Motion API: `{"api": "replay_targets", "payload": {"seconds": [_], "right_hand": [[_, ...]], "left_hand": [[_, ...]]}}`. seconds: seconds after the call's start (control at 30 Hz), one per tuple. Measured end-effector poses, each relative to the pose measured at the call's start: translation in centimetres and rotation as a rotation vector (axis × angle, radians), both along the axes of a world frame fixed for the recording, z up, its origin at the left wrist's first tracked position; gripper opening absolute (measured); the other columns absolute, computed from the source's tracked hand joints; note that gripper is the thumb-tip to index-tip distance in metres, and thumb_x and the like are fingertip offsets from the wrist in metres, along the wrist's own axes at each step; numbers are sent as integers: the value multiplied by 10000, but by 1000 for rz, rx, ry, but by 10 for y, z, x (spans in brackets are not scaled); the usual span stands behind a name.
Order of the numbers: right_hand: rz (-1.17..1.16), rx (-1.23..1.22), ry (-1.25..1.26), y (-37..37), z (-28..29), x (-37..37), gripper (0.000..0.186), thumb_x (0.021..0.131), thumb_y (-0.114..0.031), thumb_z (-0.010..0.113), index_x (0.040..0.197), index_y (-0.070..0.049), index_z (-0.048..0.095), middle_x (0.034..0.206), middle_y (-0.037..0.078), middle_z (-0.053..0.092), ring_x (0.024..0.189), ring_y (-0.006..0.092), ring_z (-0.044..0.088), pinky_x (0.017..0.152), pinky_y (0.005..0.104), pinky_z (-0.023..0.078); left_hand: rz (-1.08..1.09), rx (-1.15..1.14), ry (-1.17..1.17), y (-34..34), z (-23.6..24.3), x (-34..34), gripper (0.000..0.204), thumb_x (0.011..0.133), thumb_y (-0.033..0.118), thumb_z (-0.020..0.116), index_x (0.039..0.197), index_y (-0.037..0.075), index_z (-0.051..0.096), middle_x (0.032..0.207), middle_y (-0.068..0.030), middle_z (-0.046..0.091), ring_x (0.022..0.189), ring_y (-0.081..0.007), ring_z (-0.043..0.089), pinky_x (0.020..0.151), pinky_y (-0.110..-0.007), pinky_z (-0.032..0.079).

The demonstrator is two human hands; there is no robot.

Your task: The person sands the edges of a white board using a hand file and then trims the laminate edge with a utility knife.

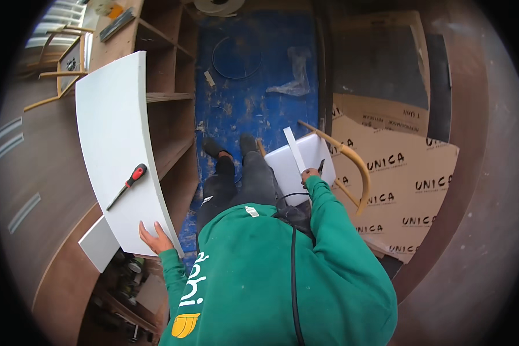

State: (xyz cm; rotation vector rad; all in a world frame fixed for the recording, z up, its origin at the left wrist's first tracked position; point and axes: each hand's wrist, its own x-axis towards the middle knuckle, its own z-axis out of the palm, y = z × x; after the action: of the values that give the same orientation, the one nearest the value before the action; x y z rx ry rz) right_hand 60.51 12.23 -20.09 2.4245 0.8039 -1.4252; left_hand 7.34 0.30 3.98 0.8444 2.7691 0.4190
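A large white panel (111, 121) lies on the wooden unit at my left. My left hand (153, 237) rests with its fingers apart at the panel's near end. Farther up the same panel is a screwdriver (127, 185) with a red and black handle, apart from that hand. On my right, my right hand (310, 174) is closed around the near end of a narrow white strip (293, 147). The strip extends away from me over a chair's white seat (279, 164). A small dark item (321, 167) shows beside that hand; its kind is unclear.
The chair's curved wooden armrest (363, 179) stands at my right, by printed cardboard sheets (395, 184). Wooden shelving (158, 69) runs along the left. Clear plastic wrap (296, 75) and a thin wire loop (214, 57) lie on the scuffed blue floor (254, 106).
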Motion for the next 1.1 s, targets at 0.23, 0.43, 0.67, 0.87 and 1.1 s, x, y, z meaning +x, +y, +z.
{"api": "replay_targets", "payload": {"seconds": [0.23, 0.43, 0.67, 0.87, 1.1], "right_hand": [[-308, -208, 91, -63, -7, -44, 192, 882, -140, 587, 1037, -40, 643, 797, 101, 652, 707, 192, 677, 566, 358, 583], [-20, 109, -348, -111, -88, 32, 296, 815, -273, 629, 1023, -73, 694, 953, 197, 696, 840, 379, 672, 818, 455, 531], [-153, 102, -524, -95, -131, 96, 708, 809, -195, 717, 1400, 8, 385, 1287, 265, 545, 1185, 413, 542, 992, 461, 459], [-80, -130, -485, -41, -116, 60, 459, 886, -184, 648, 1257, 8, 458, 1175, 247, 599, 1061, 405, 612, 923, 457, 507], [146, 252, -524, -55, -47, 58, 399, 890, -143, 603, 1210, 55, 469, 1109, 267, 546, 1061, 437, 553, 939, 524, 440]], "left_hand": [[-229, -289, 33, 20, -31, 8, 790, 914, 314, 610, 1522, 47, 182, 1575, -243, 116, 1444, -434, 125, 1177, -495, 160], [-345, -342, 105, 22, -30, 25, 882, 865, 211, 634, 1525, 2, 89, 1580, -252, 70, 1458, -425, 64, 1194, -483, 74], [-478, -274, 26, 40, -7, 56, 670, 797, 64, 667, 1413, 10, 409, 1539, -291, 192, 1442, -436, 174, 1173, -485, 165], [-810, 5, 103, 130, 26, 72, 494, 784, 15, 691, 1256, 1, 549, 1337, -209, 543, 1300, -367, 476, 1105, -528, 291], [-614, -25, 267, 237, -32, -20, 800, 864, 284, 685, 1498, 35, 264, 1543, -223, 252, 1438, -401, 216, 1145, -566, 178]]}}
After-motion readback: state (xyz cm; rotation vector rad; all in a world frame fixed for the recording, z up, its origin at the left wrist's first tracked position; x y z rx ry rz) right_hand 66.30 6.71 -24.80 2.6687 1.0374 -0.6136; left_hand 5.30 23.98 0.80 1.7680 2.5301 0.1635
